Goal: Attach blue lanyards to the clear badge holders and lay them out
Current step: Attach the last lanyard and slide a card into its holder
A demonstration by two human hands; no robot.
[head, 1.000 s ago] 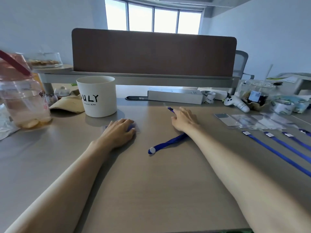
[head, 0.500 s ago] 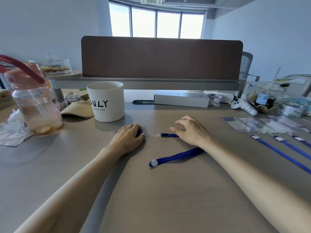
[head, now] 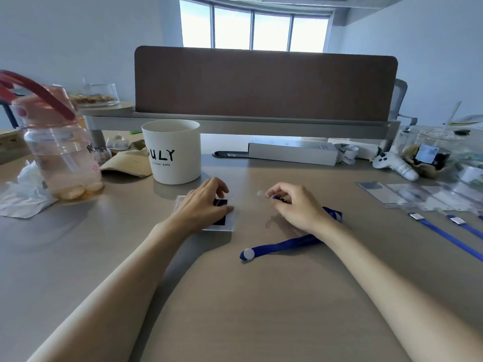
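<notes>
A clear badge holder with a dark insert lies flat on the desk under my left hand, whose fingers rest on it and cover most of it. To the right, my right hand pinches the clip end of a blue lanyard between thumb and fingers, a little above the desk. A small clear strap tip sticks out from my fingertips toward the holder. The lanyard runs under my right wrist and ends in a white round tab near the middle of the desk.
A white cup stands just behind my left hand. A pink water bottle stands at the left, and a grey box lies at the back. Several clear holders with blue lanyards lie in a row at the right.
My right hand has lifted the lanyard's clip end off the desk and now pinches it. The left hand has slid back a little, and more of the holder shows.
</notes>
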